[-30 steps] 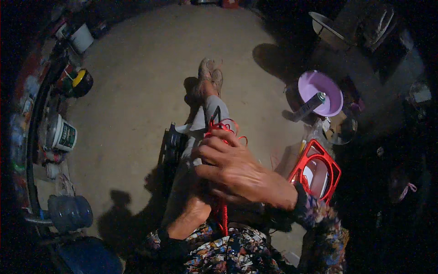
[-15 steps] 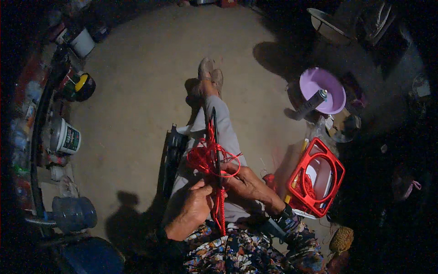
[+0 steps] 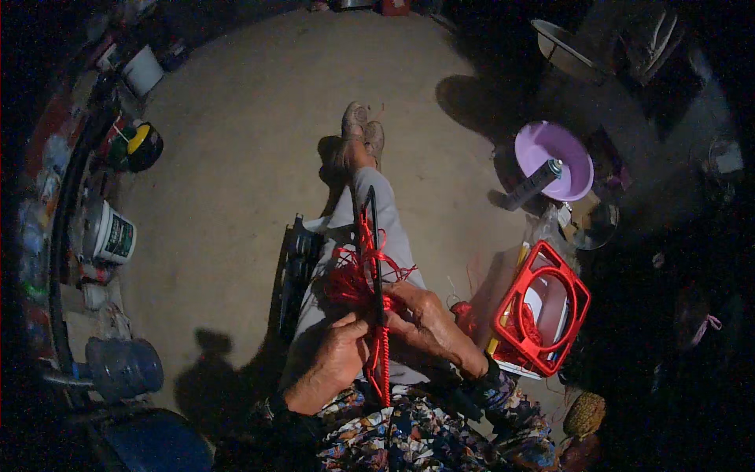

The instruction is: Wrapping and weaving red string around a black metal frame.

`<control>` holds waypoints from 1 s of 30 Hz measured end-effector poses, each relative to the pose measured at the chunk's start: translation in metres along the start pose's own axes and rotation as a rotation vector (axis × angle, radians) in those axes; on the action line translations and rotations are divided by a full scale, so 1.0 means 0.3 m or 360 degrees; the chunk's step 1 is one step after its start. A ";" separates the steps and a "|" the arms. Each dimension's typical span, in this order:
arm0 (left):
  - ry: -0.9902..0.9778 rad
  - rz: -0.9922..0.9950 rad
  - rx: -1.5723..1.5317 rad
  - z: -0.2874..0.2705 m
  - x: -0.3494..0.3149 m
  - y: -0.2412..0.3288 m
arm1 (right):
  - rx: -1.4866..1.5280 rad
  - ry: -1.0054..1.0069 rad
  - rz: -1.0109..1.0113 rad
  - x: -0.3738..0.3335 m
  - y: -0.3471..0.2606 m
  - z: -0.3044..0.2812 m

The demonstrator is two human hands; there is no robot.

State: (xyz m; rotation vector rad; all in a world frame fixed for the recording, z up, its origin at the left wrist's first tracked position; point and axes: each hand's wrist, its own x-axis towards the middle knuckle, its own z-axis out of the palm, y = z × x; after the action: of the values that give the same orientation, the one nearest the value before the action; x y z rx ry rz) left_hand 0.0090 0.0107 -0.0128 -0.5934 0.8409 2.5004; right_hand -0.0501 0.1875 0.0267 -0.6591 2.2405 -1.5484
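A thin black frame (image 3: 372, 206) stands on edge over my lap, its near part tightly wrapped in red cord (image 3: 383, 362). My left hand (image 3: 334, 358) is closed on the wrapped frame from the left, thumb and forefinger at its side. From the right, my right hand (image 3: 421, 315) has its fingers bent and pressed together on the red cord beside the frame. What exactly its fingertips pinch is partly hidden. A loose tangle of red cord (image 3: 346, 282) hangs at the frame just beyond my hands, with strands trailing over to the right.
On my right stands a container topped by a red square frame with a round opening (image 3: 503, 315), red cord inside. Beyond are a spray can (image 3: 533, 185) and a purple basin (image 3: 578, 157). Along the left are a white bucket (image 3: 116, 236) and a clear plastic jug (image 3: 126, 368).
The wide cord loop right of the frame has been drawn in. My right hand has turned slightly, fingers closer to the frame, and the tangle has shifted. My left hand stays almost in place.
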 end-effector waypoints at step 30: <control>-0.0107 -0.0097 -0.0034 -0.013 -0.005 -0.003 | 0.1936 0.0466 -0.0119 -0.363 -0.124 -0.367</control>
State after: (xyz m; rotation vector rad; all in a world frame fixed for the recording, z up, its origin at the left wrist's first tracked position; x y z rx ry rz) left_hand 0.0118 0.0085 -0.0152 -0.5306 0.7606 2.4630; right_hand -0.0096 0.3221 0.1015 -0.1291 0.9907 -2.6766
